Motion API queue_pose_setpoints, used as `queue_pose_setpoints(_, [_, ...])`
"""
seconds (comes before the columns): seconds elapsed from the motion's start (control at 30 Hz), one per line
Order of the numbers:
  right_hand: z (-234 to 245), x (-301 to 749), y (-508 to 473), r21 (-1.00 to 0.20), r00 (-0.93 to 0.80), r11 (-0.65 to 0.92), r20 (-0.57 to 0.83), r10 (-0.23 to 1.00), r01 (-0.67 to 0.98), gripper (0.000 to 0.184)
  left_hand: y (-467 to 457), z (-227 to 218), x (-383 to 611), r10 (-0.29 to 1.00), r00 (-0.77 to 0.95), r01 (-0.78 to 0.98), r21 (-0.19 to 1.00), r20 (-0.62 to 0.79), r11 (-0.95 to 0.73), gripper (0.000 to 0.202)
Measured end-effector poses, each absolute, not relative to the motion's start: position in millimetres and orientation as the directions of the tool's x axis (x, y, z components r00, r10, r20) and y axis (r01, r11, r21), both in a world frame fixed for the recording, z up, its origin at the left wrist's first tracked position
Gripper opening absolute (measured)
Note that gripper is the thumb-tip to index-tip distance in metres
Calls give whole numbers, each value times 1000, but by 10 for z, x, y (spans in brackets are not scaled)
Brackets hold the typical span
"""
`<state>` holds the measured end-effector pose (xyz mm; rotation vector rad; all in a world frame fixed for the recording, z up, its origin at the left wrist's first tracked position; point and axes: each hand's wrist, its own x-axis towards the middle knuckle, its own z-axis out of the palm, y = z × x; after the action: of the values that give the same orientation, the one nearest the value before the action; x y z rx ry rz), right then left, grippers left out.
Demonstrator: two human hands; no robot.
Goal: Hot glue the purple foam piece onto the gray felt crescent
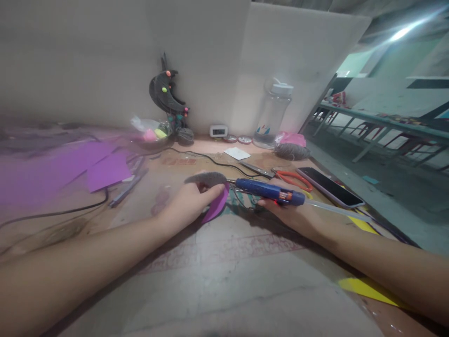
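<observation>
In the middle of the view my left hand [191,201] pinches a curved piece, dark grey yarn [208,178] along its upper edge and purple foam or card [218,206] below. My right hand [280,206] is closed around a blue hot glue gun [263,188], with a clear glue stick [336,209] jutting from its back end. The gun's metal nozzle points left and meets, or nearly meets, the grey edge beside my left thumb. A small red light glows under the gun's body. Part of the right hand's fingers is hidden by the gun.
Orange-handled scissors [293,179] and a phone [329,186] lie right of the gun. Behind stand a water bottle [273,114], grey yarn [292,151] and a small digital clock [218,131]. Purple sheets [108,171] and a cutter knife [126,188] lie left. A grey crescent [164,91] hangs at the wall.
</observation>
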<state>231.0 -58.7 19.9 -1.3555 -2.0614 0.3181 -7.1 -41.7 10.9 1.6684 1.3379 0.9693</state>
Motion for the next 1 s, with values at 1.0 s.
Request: queue_pose_setpoints(1.0, [194, 2315, -577, -541, -240, 415, 365, 899, 731, 17, -425, 127, -72, 972, 202, 380, 906, 117, -188, 36])
